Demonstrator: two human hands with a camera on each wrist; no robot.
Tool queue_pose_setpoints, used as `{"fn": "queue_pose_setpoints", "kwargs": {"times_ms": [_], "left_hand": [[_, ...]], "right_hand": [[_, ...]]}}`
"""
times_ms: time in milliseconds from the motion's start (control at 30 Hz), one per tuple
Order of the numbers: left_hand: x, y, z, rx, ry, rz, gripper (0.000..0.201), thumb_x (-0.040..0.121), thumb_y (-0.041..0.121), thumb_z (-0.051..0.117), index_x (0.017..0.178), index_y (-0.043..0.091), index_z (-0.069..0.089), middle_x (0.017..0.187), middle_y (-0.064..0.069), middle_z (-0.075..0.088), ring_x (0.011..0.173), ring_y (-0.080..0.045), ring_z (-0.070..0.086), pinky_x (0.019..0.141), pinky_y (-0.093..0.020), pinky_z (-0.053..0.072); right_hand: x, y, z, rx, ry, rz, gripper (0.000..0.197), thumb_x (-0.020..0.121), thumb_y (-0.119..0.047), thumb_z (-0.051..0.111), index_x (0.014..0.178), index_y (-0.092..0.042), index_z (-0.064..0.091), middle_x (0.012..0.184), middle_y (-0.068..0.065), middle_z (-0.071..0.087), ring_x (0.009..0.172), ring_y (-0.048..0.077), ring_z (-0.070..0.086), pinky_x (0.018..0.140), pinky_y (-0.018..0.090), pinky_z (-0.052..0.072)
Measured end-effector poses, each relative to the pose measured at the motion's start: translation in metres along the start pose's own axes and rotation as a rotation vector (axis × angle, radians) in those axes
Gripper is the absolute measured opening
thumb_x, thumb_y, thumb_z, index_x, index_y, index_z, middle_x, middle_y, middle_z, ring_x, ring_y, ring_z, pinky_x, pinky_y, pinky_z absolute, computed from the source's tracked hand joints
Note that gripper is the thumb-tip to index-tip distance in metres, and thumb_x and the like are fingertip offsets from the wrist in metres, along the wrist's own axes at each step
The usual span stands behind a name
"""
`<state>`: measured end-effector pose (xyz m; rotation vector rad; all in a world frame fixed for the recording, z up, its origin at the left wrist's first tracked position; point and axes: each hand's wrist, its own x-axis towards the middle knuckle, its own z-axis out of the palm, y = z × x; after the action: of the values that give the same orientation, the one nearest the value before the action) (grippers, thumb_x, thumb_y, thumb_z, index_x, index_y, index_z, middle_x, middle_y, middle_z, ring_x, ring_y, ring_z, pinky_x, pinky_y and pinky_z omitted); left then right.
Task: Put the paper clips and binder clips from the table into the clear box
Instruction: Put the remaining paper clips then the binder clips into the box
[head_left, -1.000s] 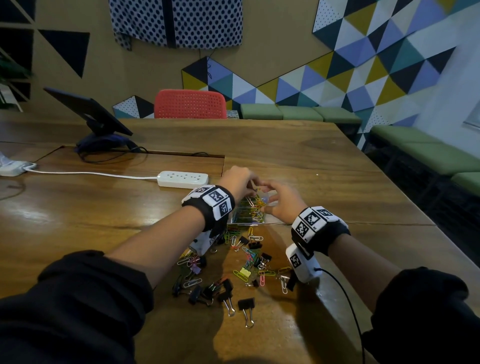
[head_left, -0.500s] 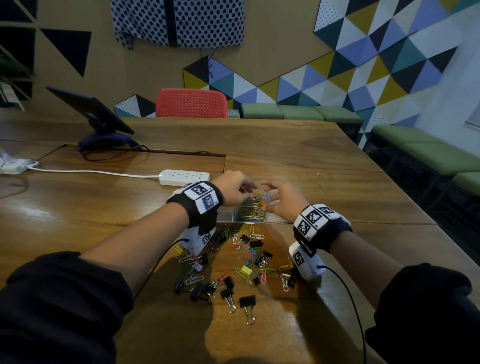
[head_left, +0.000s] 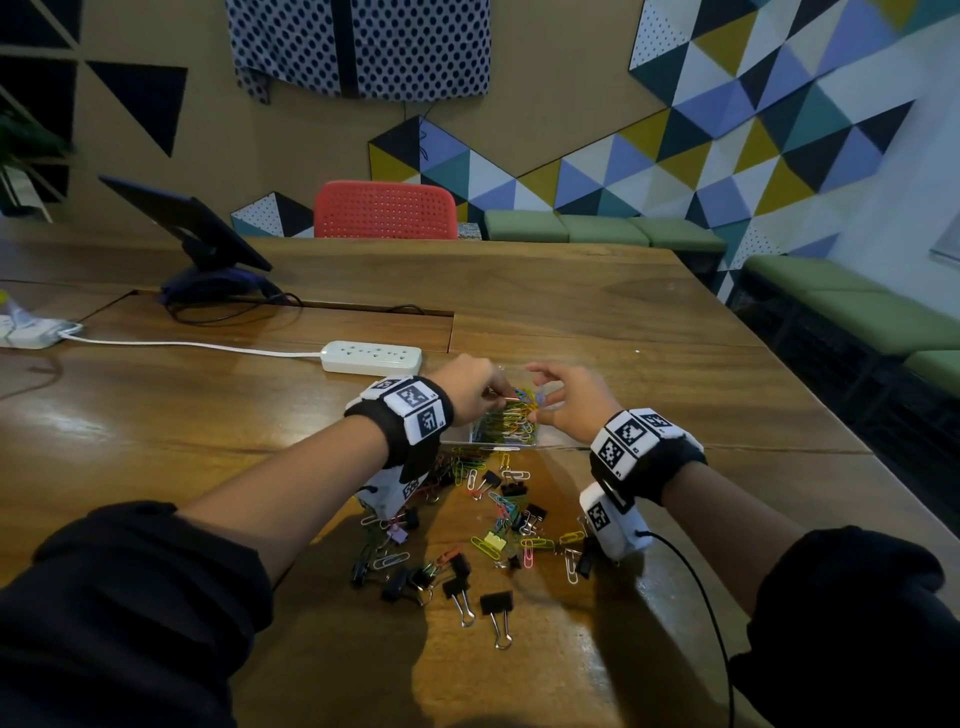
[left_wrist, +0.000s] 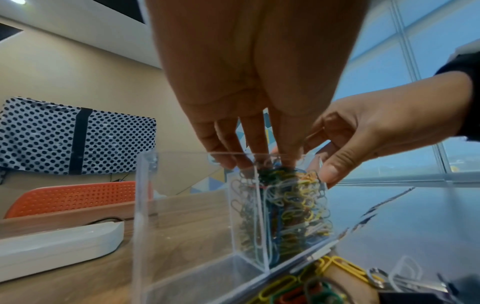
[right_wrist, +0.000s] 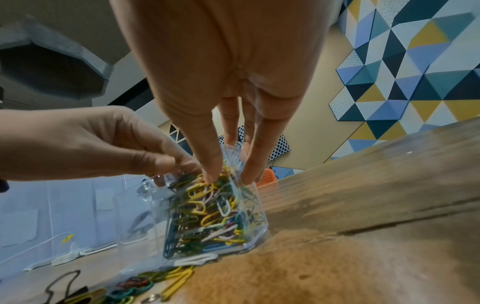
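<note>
— Fingers of the left hand (head_left: 470, 387) are curling down into the clear box (left_wrist: 187, 216), pinching at the heap of paper clips (right_wrist: 207, 207) in its right-hand compartment; whether a clip is actually caught between them, I cannot tell.

— And the right hand (head_left: 574, 402)?

— Its fingers (right_wrist: 210, 164) are reaching down nearly straight, the tips touching the top of the same heap, one finger outside the far wall.

— What is lying around them?

— Just nearer than the fingers, loose paper clips and black binder clips (head_left: 498, 608) are spreading over the wooden table (head_left: 623, 322), under both wrists. Beyond the left hand's fingers a white power strip (head_left: 371, 357) is sitting close; farther off a dark tablet on a stand (head_left: 197, 228) and a red chair (head_left: 384, 210) are standing.

— Are the views differing?

— The head view is hiding the box behind both hands. The left wrist view is showing the compartment beside the heap holding nothing; the right wrist view is showing the box walls packed with coloured clips.

— Compared with half a second ago?

— Both hands are staying over the box, fingertips dipping a little closer together.
</note>
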<state>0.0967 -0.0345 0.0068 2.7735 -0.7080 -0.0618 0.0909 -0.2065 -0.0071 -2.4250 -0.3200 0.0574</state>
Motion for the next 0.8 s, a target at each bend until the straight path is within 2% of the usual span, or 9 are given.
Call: {"fn": "queue_pose_setpoints", "kwargs": {"times_ms": [133,200,267,367,467,567,633,700,800], "left_hand": [[-0.001,0.007,0.007,0.091,-0.056,0.023,0.033,0.096,0.032,0.043,0.123,0.020,0.058,0.127,-0.002,0.058,0.118,-0.021,0.050,0.102,-0.045,0.039],[-0.002,0.008,0.007,0.108,-0.052,0.011,0.037,0.097,0.033,0.040,0.131,0.023,0.049,0.133,-0.003,0.052,0.124,-0.022,0.044,0.104,-0.045,0.037],[-0.005,0.005,0.006,0.046,0.008,0.022,0.037,0.097,0.029,0.040,0.133,0.023,0.047,0.134,-0.004,0.051,0.124,-0.022,0.044,0.105,-0.044,0.037],[-0.015,-0.002,0.000,-0.060,0.180,0.040,0.030,0.095,0.020,0.044,0.122,0.019,0.056,0.122,-0.002,0.056,0.112,-0.015,0.050,0.098,-0.030,0.039],[-0.028,-0.008,-0.002,-0.069,0.276,0.017,0.016,0.092,0.018,0.050,0.104,0.015,0.060,0.101,0.003,0.054,0.093,-0.008,0.047,0.090,-0.024,0.043],[-0.042,-0.010,0.005,-0.054,0.147,-0.002,0.011,0.088,0.025,0.056,0.097,0.018,0.058,0.097,0.005,0.054,0.089,-0.010,0.051,0.078,-0.022,0.045],[-0.047,-0.010,0.013,-0.041,0.000,-0.035,0.022,0.086,0.029,0.060,0.104,0.017,0.059,0.099,0.006,0.052,0.094,-0.012,0.053,0.078,-0.019,0.042],[-0.050,-0.011,0.020,0.031,-0.095,-0.031,0.030,0.085,0.032,0.062,0.110,0.018,0.059,0.108,0.005,0.054,0.099,-0.012,0.052,0.084,-0.021,0.043],[-0.052,-0.014,0.023,0.057,-0.161,-0.025,0.021,0.083,0.028,0.065,0.101,0.019,0.063,0.109,0.000,0.061,0.097,-0.012,0.056,0.085,-0.024,0.047]], "right_hand": [[-0.002,0.000,-0.001,-0.026,-0.003,-0.010,0.069,0.077,-0.011,0.072,0.137,-0.023,0.041,0.127,0.000,0.053,0.094,0.015,0.061,0.079,0.019,0.045],[-0.004,-0.002,-0.003,-0.078,-0.017,-0.016,0.072,0.079,-0.015,0.071,0.141,-0.022,0.035,0.133,0.000,0.051,0.093,0.014,0.061,0.079,0.019,0.044],[-0.007,-0.003,-0.004,-0.157,-0.017,-0.015,0.080,0.079,-0.019,0.071,0.145,-0.021,0.026,0.137,0.003,0.049,0.101,0.019,0.062,0.086,0.025,0.045],[-0.014,-0.005,-0.005,-0.241,0.017,0.026,0.083,0.076,-0.019,0.073,0.144,-0.017,0.025,0.135,0.008,0.049,0.116,0.025,0.054,0.096,0.033,0.042],[-0.022,-0.004,-0.006,-0.396,0.002,0.066,0.052,0.080,-0.017,0.067,0.125,-0.013,0.041,0.113,0.009,0.059,0.100,0.024,0.058,0.081,0.031,0.049],[-0.030,-0.008,-0.004,-0.551,-0.116,0.039,0.013,0.084,-0.015,0.056,0.097,-0.014,0.055,0.097,0.006,0.064,0.091,0.024,0.062,0.079,0.035,0.054],[-0.032,-0.009,0.002,-0.529,-0.207,-0.033,0.013,0.085,-0.009,0.053,0.093,-0.014,0.062,0.098,0.003,0.065,0.095,0.021,0.063,0.083,0.030,0.053],[-0.033,-0.012,0.009,-0.534,-0.268,-0.129,0.022,0.087,-0.008,0.055,0.105,-0.016,0.064,0.109,0.000,0.063,0.105,0.016,0.059,0.087,0.023,0.047],[-0.029,-0.017,0.021,-0.564,-0.331,-0.214,0.040,0.088,-0.010,0.055,0.127,-0.022,0.054,0.130,0.000,0.057,0.118,0.016,0.053,0.099,0.027,0.044]]}}
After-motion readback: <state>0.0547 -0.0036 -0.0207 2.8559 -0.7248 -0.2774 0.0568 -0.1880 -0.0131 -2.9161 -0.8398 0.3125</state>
